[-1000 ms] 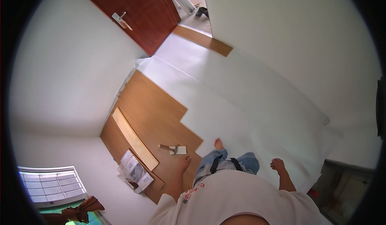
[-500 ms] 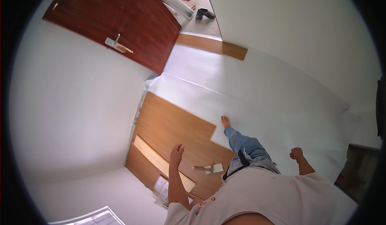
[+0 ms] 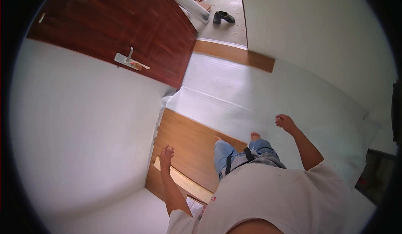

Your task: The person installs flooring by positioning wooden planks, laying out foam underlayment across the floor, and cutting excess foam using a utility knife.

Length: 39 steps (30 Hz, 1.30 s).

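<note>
My left hand [image 3: 166,153], fingers loosely bent and a little apart, hangs empty above the laid wood-look floor planks [image 3: 188,144]. Out over the white foam underlay [image 3: 226,77], my right hand [image 3: 284,123] is raised with its fingers half curled, and nothing shows in it. Neither hand touches anything. My bare feet [image 3: 254,136] are at the border of planks and underlay. A pale loose board [image 3: 184,179] lies on the laid planks below my left hand, partly hidden by my arm. Another loose brown plank [image 3: 234,55] lies across the underlay by the doorway.
A dark red door [image 3: 121,20] with a metal handle [image 3: 130,60] stands open at the upper left. Beyond the doorway lie black shoes [image 3: 223,17]. White walls [image 3: 92,121] close both sides. A dark glossy object [image 3: 377,171] stands at the right edge.
My second foot has come into view beside the first. My right hand has swung forward and up, and my left hand has moved left. The hammer-like tool on the planks is now hidden.
</note>
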{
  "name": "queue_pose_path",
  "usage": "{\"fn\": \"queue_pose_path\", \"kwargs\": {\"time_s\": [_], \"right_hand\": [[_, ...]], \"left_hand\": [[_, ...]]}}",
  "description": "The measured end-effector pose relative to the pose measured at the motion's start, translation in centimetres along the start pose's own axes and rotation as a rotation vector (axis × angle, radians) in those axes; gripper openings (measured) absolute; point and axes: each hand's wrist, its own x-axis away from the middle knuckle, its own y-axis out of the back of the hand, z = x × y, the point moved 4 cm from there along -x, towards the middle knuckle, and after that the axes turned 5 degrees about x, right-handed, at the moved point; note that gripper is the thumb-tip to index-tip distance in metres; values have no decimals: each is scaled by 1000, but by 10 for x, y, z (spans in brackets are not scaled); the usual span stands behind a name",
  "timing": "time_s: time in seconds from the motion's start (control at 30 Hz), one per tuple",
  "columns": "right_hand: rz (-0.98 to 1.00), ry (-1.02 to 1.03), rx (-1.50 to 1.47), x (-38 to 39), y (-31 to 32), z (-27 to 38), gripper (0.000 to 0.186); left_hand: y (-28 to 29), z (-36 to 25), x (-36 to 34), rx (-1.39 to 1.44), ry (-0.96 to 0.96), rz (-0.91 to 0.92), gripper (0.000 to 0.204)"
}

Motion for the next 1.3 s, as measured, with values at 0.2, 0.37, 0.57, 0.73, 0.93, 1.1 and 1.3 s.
{"fn": "queue_pose_path", "kwargs": {"time_s": [0.2, 0.37, 0.57, 0.73, 0.93, 1.1, 1.3], "right_hand": [[-405, -211, -214, -62, -15, 12, 26], [-506, -631, -218, -3, -116, -77, 18], [-205, -550, -71, 69, -298, -6, 27], [-305, -795, -332, 111, -374, 52, 26], [-349, -755, -304, 40, -405, 53, 24], [-341, -762, -159, -83, -367, 61, 22], [-386, -279, -144, -249, -336, 196, 33]], "left_hand": [[89, -125, -196, -76, -262, -6, 63], [125, -272, -357, 25, -448, 33, 68], [177, -352, -548, 108, -434, -219, 113], [121, -377, -589, 386, -405, -8, 82], [134, -364, -576, 323, -682, -21, 66], [63, -338, -501, 98, -612, 122, 71], [-45, -347, -419, -132, -952, 367, 75]]}}
